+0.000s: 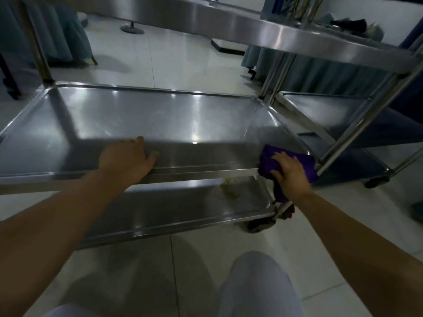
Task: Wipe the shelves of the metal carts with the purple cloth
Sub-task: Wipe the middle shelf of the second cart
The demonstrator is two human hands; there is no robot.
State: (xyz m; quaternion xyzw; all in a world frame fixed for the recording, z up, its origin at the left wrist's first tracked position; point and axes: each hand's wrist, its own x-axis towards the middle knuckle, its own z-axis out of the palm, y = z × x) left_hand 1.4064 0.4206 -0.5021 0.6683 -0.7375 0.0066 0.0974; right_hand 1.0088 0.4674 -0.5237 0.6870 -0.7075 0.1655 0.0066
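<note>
Glossy steel shelf (137, 120), crumpled purple cloth (270, 156).

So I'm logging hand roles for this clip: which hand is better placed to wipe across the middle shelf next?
Right. The right hand already presses the purple cloth at the middle shelf's near right corner. The left hand holds no cloth, only resting on the front rim.

Two metal carts (160, 124) (343, 115), one purple cloth (304, 163), two hands (128, 161) (289, 173).

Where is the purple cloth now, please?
In the head view the purple cloth lies at the near right corner of the middle shelf, under the right hand, which presses on it; part hangs over the edge.
</note>
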